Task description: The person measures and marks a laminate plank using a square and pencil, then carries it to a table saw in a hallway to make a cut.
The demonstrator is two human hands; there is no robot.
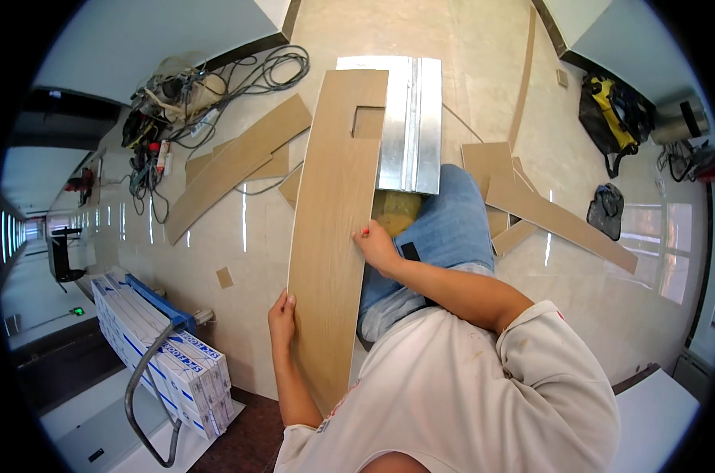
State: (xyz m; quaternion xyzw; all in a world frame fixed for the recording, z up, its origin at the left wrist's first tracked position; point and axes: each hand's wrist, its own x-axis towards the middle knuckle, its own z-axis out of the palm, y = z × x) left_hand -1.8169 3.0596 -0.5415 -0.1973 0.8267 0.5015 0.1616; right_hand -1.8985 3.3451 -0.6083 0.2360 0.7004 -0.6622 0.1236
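A long wood-look floor plank (330, 197) slants across my lap and stretches away from me, with a rectangular notch cut outline near its far right edge. My left hand (281, 319) grips the plank's left edge, thumb on top. At the right edge, my right hand (379, 251) is closed with a small red thing (365, 232) showing at its fingers; most of it is hidden, so I cannot tell its kind. Under the plank's far end lies a shiny ribbed metal sheet (411, 118), reaching to my knee.
Plank offcuts (239, 169) lie to the left, and more cut planks (558, 221) to the right. Coiled cables (286, 71) and tools are at the far left. A cart with stacked white-and-blue boxes (164, 355) stands near left. A black-and-yellow bag (614, 118) sits far right.
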